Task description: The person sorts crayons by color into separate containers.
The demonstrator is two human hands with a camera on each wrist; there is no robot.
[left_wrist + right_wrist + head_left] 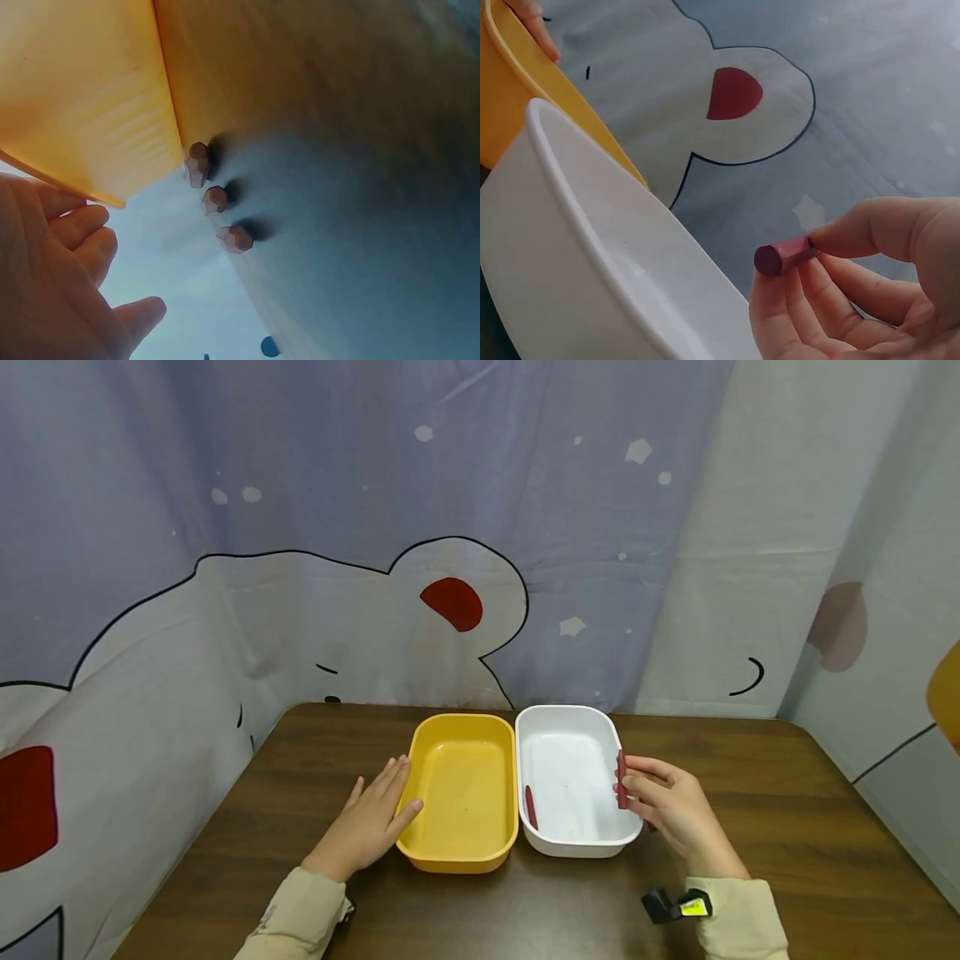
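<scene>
My right hand (678, 814) pinches a dark red stick (622, 781), blunt-ended like a crayon, between thumb and fingers. It is upright at the right rim of the white bin (566, 843); the right wrist view shows its flat end facing the camera. Another dark red stick (531, 807) leans inside the white bin at its left wall. My left hand (367, 827) rests on the left rim of the yellow bin (457, 864), fingers fairly straight, holding nothing. In the left wrist view its fingertips touch the yellow rim.
Three small faceted brownish pieces, one of them a piece (214, 200), lie beside the yellow bin in the left wrist view. A dark red bit (651, 827) shows below my right hand. Both bins stand side by side on the brown table (555, 910), before a patterned curtain (360, 635).
</scene>
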